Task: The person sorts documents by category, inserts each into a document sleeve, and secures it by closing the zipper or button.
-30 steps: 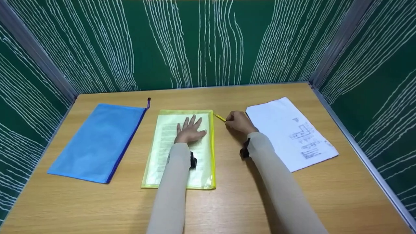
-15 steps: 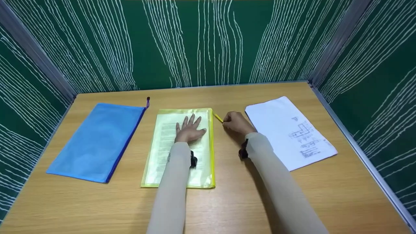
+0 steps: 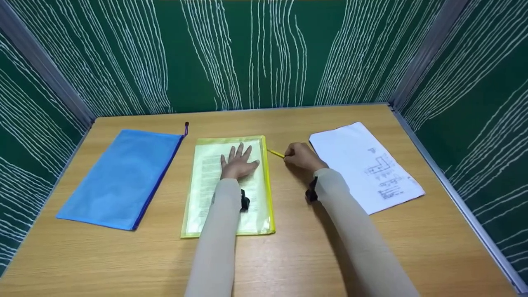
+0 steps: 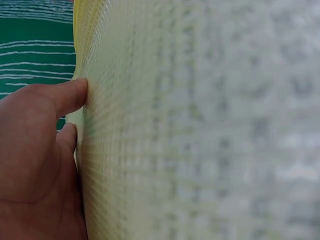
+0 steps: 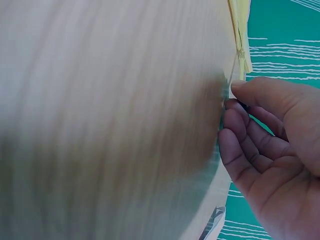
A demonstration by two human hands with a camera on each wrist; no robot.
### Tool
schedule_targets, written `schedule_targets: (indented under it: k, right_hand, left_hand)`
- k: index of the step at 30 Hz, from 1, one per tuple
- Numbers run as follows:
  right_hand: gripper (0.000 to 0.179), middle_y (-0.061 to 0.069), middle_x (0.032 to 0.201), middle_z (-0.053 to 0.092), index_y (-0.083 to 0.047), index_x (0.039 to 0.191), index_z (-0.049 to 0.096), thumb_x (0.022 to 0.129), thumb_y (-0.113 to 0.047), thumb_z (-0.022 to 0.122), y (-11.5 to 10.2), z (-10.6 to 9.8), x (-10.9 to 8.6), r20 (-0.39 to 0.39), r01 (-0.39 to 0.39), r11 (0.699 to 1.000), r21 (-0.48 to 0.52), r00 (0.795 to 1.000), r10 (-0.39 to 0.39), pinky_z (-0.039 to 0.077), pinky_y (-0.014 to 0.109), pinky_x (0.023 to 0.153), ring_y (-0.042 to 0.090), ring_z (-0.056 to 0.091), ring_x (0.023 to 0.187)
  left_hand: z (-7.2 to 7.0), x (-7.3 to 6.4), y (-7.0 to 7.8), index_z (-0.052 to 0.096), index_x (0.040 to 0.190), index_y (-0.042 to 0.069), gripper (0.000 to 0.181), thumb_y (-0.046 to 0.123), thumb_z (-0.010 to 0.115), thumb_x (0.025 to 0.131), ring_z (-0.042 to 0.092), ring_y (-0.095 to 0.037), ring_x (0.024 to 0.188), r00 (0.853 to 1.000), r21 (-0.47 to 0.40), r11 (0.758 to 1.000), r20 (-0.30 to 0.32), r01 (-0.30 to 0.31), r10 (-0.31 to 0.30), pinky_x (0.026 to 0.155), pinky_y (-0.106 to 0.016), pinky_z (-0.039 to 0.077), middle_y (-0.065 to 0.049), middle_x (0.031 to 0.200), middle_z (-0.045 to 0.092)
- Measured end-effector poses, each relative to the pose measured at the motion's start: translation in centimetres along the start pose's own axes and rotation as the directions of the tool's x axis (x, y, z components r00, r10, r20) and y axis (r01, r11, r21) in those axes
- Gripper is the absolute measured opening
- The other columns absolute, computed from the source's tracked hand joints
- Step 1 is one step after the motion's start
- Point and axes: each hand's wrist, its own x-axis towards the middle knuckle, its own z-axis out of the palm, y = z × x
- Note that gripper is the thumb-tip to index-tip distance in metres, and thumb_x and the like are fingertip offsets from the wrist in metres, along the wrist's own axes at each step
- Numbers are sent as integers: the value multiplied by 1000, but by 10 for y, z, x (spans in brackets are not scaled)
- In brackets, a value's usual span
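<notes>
A translucent yellow zip folder point(image 3: 197, 198) with printed sheets inside lies flat in the middle of the table. My left hand point(image 3: 239, 167) rests on it with fingers spread, pressing its upper part. In the left wrist view, the thumb of the left hand point(image 4: 40, 145) lies against the folder's meshed surface point(image 4: 150, 125). Off the folder's upper right corner, my right hand point(image 3: 302, 156) pinches the yellow zipper pull point(image 3: 275, 153), which stretches taut from the zip edge. The right wrist view shows the curled right hand point(image 5: 270, 135), its thumb and forefinger together at the pull's end.
A blue zip folder point(image 3: 123, 177) with a purple edge and pull lies at the left. To the right is a stack of white paper point(image 3: 350, 165) with a printed drawing, partly under the right arm. Green panels with white lines point(image 3: 280, 53) enclose the wooden table point(image 3: 272, 272).
The yellow folder has turned slightly counterclockwise, its upper end shifting left under the left hand. The right hand keeps its pinch on the zipper pull, with more of the pull showing.
</notes>
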Motion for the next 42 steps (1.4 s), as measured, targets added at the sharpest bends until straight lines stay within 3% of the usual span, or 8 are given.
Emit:
schedule_targets:
  k: [8,16,23,31,39,42]
  right_hand:
    - [15,9,103,65,-9,106,67,92,-14,62,-2,-3,-1,21,-3,1000,-6,1000,3,51,37,90,21,56,91]
    - [18,12,101,67,-4,105,69,91,-14,63,0,-6,-3,-10,72,995,-69,997,-73,48,30,74,20,55,82]
    - [15,8,99,66,-9,105,68,92,-15,63,-2,-1,-3,34,13,999,-34,999,-11,48,28,75,20,56,84]
    - [15,9,100,66,-9,105,69,92,-14,63,0,1,-10,33,9,1000,-16,999,-9,49,29,75,21,56,85]
    - [13,7,98,66,-11,103,68,92,-16,64,-2,5,-12,56,49,999,-10,997,-48,50,29,77,21,57,85]
    - [13,8,98,67,-9,102,69,91,-15,64,0,6,-12,47,102,994,-29,994,-101,49,29,76,20,56,83]
  left_hand:
    - [2,2,3,11,155,32,68,55,38,97,-14,-23,149,1000,-10,1000,-5,19,-19,116,-55,-15,5,163,-5]
    - [2,6,5,11,155,32,67,55,37,97,-13,-23,149,1000,-17,1000,-8,14,-14,116,-56,-15,5,163,-6]
    - [1,6,1,11,155,32,68,55,37,97,-13,-24,149,1000,-8,1000,-13,27,-27,116,-56,-14,4,163,-5]
    - [-1,8,3,13,155,31,68,55,38,96,-12,-24,150,1000,-1,1000,-18,25,-25,116,-56,-13,4,163,-4]
    - [-4,9,-1,13,155,31,68,55,37,97,-12,-24,150,997,2,998,-44,59,-59,116,-56,-14,4,163,-4]
    - [-4,9,-2,12,155,31,68,55,38,97,-13,-24,150,998,-4,998,-39,58,-58,116,-56,-14,5,163,-4]
